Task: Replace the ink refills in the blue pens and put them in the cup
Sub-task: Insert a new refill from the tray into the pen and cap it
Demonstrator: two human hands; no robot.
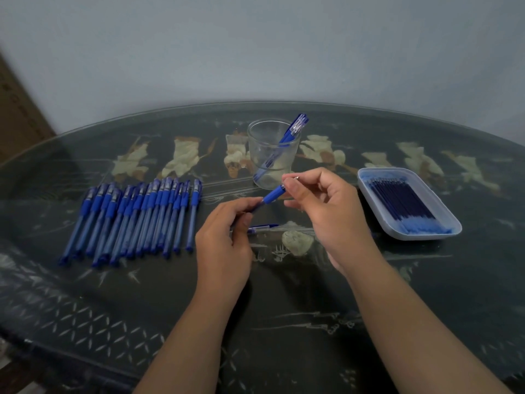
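I hold one blue pen (273,194) above the table, in front of the glass cup (272,155). My left hand (227,237) grips its barrel, most of which is hidden in the fist. My right hand (326,206) pinches the pen's tip end, where a bit of metal shows. The clear cup stands upright at the centre back with a few blue pens (292,130) leaning in it. A row of several blue pens (136,220) lies on the left. A blue cap piece (262,227) lies on the table between my hands.
A shallow white tray (366,177) with several dark blue refills (403,206) sits at the right. The dark glass-topped table (142,308) is oval with a painted pattern; its front edge curves close to me. A grey wall stands behind.
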